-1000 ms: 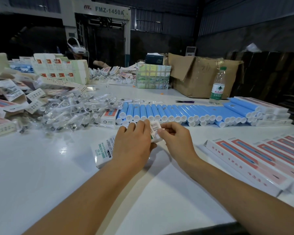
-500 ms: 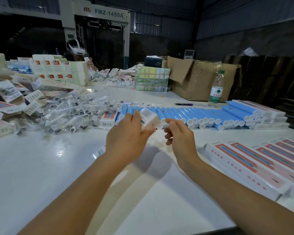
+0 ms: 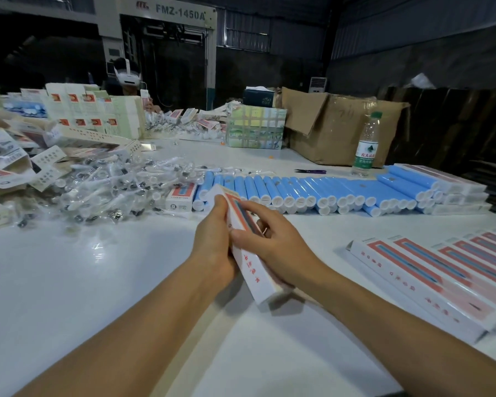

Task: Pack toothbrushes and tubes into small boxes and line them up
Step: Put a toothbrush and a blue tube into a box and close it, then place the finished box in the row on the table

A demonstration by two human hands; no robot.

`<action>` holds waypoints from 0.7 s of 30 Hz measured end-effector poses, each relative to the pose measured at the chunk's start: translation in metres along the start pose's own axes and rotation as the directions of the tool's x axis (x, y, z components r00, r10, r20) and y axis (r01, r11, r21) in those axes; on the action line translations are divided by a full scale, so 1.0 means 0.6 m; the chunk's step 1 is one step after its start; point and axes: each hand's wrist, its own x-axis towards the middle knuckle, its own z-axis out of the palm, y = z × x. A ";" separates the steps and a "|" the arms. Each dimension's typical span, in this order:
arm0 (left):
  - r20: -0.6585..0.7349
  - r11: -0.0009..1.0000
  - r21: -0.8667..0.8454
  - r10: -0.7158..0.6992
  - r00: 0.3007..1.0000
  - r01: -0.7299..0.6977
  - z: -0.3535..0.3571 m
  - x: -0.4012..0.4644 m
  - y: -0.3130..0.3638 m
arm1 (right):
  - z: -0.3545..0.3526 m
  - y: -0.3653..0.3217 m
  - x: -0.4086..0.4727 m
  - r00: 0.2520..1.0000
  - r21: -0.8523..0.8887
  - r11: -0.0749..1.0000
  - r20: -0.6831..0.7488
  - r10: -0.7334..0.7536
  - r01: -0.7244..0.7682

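Holding one long white-and-red box [image 3: 249, 253] above the white tabletop [image 3: 98, 282], both hands curl around it: the left hand [image 3: 212, 242] grips its left side, the right hand [image 3: 272, 242] wraps its right side with fingers across the printed face. The box points away from the person, far end raised, near end lower.

A second ago the hands were working at the box's small end flap with the box lying sideways; now it has been turned lengthwise and lifted, printed face up. The near end looks closed, so this box is probably packed and ready to go down with the others, though what is inside cannot be seen.

To the right, a row of finished boxes [image 3: 430, 270] lies flat, side by side and touching, all angled alike. That row seems the likely place for this box.

Across the middle of the tabletop, blue tubes [image 3: 312, 193] with white caps lie packed in a long line. To their left is a loose heap of toothbrushes in clear wrappers [image 3: 106, 190], with one small red-and-white box [image 3: 181, 197] between heap and tubes. Empty flat cartons [image 3: 92, 113] stand and lie at far left.

Further back are a brown cardboard carton [image 3: 335, 130], flaps open, its contents hidden, and a water bottle [image 3: 365, 144] standing upright beside it.
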 end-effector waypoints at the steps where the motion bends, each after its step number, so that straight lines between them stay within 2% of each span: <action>1: 0.010 1.000 0.007 0.015 1.000 -0.015 -0.003 0.004 -0.002 | -0.003 -0.003 0.001 1.000 -0.029 1.000 -0.014 0.005 -0.006; 5: -0.045 0.974 0.145 0.183 0.982 -0.175 -0.026 0.015 0.000 | -0.030 -0.020 -0.005 1.000 -0.202 0.979 -0.013 0.027 -0.029; 8: -0.093 0.932 0.290 0.251 0.964 -0.215 -0.033 0.015 0.011 | -0.069 -0.038 -0.022 0.999 -0.453 0.891 0.044 0.032 -0.009; 10: -0.073 0.926 0.322 0.234 0.970 -0.199 -0.034 0.012 0.014 | -0.097 -0.039 -0.050 0.995 -0.617 0.787 0.089 0.051 0.015; 12: -0.022 0.921 0.340 0.212 0.977 -0.192 -0.033 0.007 0.013 | -0.129 -0.026 -0.086 0.988 -0.744 0.667 0.087 0.129 -0.021; 15: 0.046 0.913 0.363 0.181 0.982 -0.186 -0.032 0.000 0.011 | -0.193 0.014 -0.138 0.977 -0.908 0.403 -0.035 0.211 -0.119; 16: 0.059 0.909 0.373 0.177 0.982 -0.186 -0.032 -0.001 0.010 | -0.216 0.026 -0.149 0.972 -0.920 0.356 -0.090 0.217 -0.165; 18: 0.074 0.903 0.388 0.170 0.983 -0.185 -0.032 0.000 0.008 | -0.253 0.044 -0.165 0.954 -0.889 0.376 -0.177 0.243 -0.260; 21: 0.079 0.895 0.409 0.160 0.984 -0.179 -0.029 -0.003 0.006 | -0.290 0.062 -0.174 0.938 -0.864 0.388 -0.232 0.260 -0.321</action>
